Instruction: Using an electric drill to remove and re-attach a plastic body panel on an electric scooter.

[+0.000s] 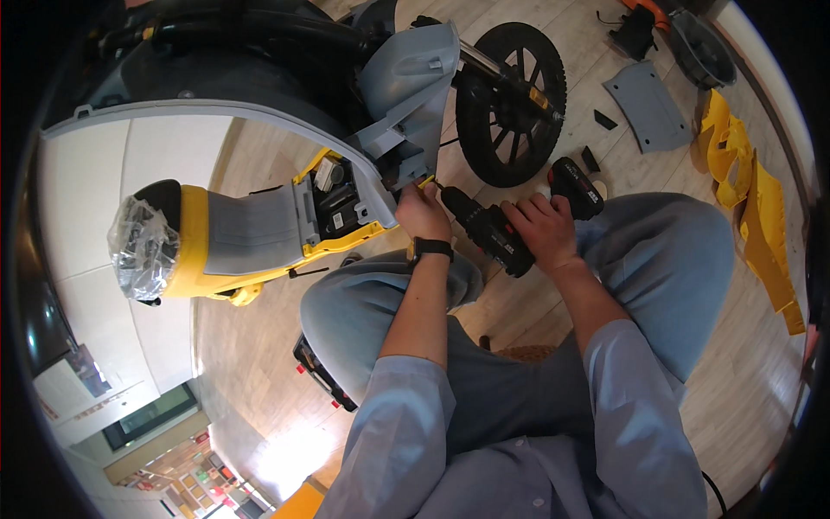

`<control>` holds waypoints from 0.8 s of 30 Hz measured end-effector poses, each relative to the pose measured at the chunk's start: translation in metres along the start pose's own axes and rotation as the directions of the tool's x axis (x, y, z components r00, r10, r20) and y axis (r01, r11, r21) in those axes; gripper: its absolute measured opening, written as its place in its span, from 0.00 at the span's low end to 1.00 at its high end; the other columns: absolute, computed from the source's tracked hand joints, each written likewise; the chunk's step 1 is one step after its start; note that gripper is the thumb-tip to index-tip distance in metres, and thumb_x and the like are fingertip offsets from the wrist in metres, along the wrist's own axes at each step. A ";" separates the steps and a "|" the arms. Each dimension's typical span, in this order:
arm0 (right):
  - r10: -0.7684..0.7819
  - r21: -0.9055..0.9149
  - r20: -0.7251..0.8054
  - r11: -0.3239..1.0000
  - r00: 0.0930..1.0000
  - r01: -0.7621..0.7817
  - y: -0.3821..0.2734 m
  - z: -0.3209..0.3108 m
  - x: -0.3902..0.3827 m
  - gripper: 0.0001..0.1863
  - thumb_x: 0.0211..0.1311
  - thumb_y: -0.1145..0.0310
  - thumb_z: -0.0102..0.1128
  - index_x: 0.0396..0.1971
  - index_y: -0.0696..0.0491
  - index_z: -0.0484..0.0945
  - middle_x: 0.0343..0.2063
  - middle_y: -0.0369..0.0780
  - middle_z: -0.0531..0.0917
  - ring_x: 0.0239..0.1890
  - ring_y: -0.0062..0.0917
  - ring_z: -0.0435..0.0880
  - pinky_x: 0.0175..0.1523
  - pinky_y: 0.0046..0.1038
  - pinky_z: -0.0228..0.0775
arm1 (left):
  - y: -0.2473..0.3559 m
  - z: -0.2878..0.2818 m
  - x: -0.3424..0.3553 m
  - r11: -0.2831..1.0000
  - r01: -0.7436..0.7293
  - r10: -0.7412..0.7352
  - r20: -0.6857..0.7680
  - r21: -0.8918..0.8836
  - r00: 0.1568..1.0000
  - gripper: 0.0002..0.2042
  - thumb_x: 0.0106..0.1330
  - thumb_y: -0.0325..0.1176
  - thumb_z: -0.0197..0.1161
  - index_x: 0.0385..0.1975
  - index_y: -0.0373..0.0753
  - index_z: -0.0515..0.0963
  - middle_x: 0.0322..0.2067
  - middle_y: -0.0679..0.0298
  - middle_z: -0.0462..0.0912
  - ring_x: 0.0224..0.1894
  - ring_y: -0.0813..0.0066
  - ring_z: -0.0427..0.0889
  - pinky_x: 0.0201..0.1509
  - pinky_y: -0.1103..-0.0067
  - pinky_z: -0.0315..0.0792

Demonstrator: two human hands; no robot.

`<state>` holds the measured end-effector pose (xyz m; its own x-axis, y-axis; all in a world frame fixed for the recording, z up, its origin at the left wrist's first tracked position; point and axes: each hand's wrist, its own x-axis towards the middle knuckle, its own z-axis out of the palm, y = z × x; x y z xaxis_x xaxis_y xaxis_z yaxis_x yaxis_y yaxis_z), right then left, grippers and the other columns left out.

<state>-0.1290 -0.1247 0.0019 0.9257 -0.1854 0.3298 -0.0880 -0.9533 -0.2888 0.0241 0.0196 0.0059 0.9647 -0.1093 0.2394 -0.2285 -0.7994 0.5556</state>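
My right hand [545, 227] is wrapped round the grip of a black cordless drill [493, 229], which lies level with its nose toward my left hand. The drill's thin bit points at the lower end of a grey plastic panel [406, 86] on a part-stripped yellow and grey scooter. My left hand [422, 214] is closed at that same end, beside a small yellow piece [425, 182]. What its fingers hold is hidden. Whether the bit touches a screw cannot be made out.
The scooter's front wheel [510, 104] stands just ahead. Its grey seat [255, 221] and open compartment [335, 195] are at left. A grey panel [648, 104], yellow body panels [748, 199] and a black tub [702, 52] lie on the floor at right. A tool case [324, 374] sits by my left leg.
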 end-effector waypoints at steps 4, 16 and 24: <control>-0.087 -0.125 -0.103 0.989 0.991 0.074 0.004 -0.006 0.005 0.18 0.49 0.66 0.59 0.43 0.41 0.78 0.32 0.27 0.76 0.42 0.20 0.75 0.48 0.30 0.60 | -0.001 0.002 0.000 0.997 0.012 -0.011 0.014 -0.071 1.000 0.08 0.57 0.29 0.66 0.35 0.35 0.79 0.29 0.48 0.83 0.33 0.51 0.83 0.37 0.66 0.75; -0.283 -0.218 -0.047 0.939 0.958 0.266 0.028 -0.024 0.033 0.14 0.50 0.65 0.57 0.40 0.41 0.78 0.30 0.27 0.76 0.41 0.19 0.74 0.48 0.28 0.62 | -0.007 0.004 0.001 0.998 -0.007 0.008 0.023 -0.062 1.000 0.08 0.58 0.29 0.65 0.35 0.35 0.79 0.28 0.50 0.84 0.32 0.52 0.84 0.37 0.66 0.75; -0.219 -0.168 -0.099 0.965 0.971 0.200 0.021 -0.011 0.023 0.12 0.49 0.64 0.58 0.36 0.44 0.77 0.30 0.28 0.76 0.40 0.19 0.75 0.44 0.29 0.61 | -0.005 0.004 0.001 0.999 -0.008 0.009 0.018 -0.035 1.000 0.07 0.58 0.28 0.65 0.35 0.35 0.80 0.29 0.50 0.84 0.32 0.52 0.84 0.36 0.67 0.75</control>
<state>-0.1132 -0.1514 0.0135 0.8814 0.0052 0.4724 0.0387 -0.9974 -0.0613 0.0265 0.0212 -0.0004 0.9649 -0.1267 0.2301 -0.2407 -0.7777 0.5808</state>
